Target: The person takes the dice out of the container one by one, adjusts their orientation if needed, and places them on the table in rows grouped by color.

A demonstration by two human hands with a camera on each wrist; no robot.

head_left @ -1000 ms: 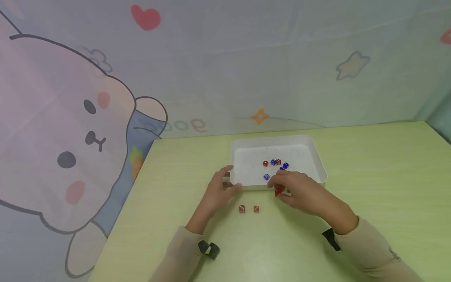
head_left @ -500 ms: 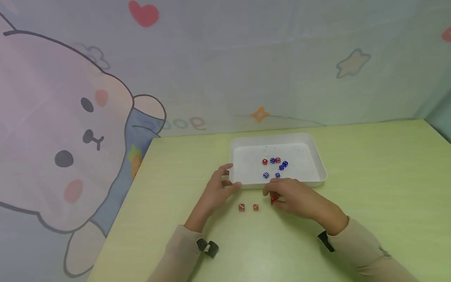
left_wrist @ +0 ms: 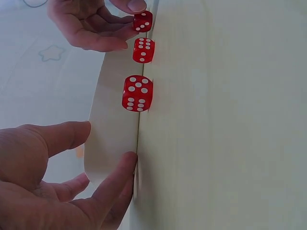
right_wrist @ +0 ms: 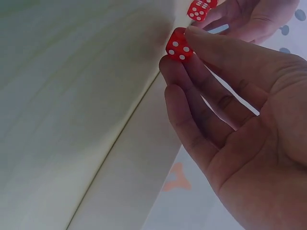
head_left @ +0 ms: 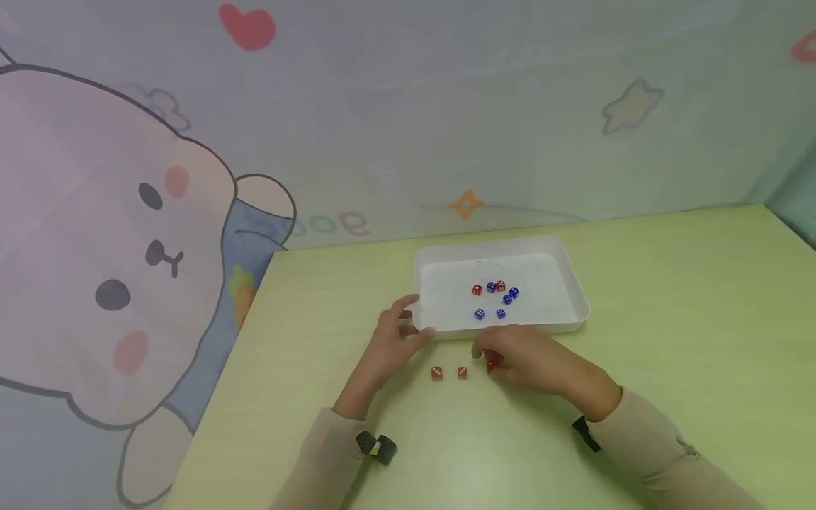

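My left hand (head_left: 392,347) holds the near left corner of a shallow white tray (head_left: 440,280), thumb at the front wall and fingers at the left side. My right hand (head_left: 535,360) is in front of the tray, low over the table. Its thumb and fingertips pinch a red die (right_wrist: 178,44) with white dots. Left of it on the table, a red die (head_left: 462,372) and another red die (head_left: 436,373) stand apart in a row along the tray's front. The left wrist view shows the held die (left_wrist: 142,21) in line with these two.
Inside the tray lie several blue dice (head_left: 479,314) and two red ones, including a red die (head_left: 477,290) toward the back. The light green table (head_left: 688,319) reaches back to a printed cloth (head_left: 535,142) with a cartoon bear.
My right hand has carried the red die from the tray's front rim down and left, beside the two table dice. The left hand has stayed at the tray corner.
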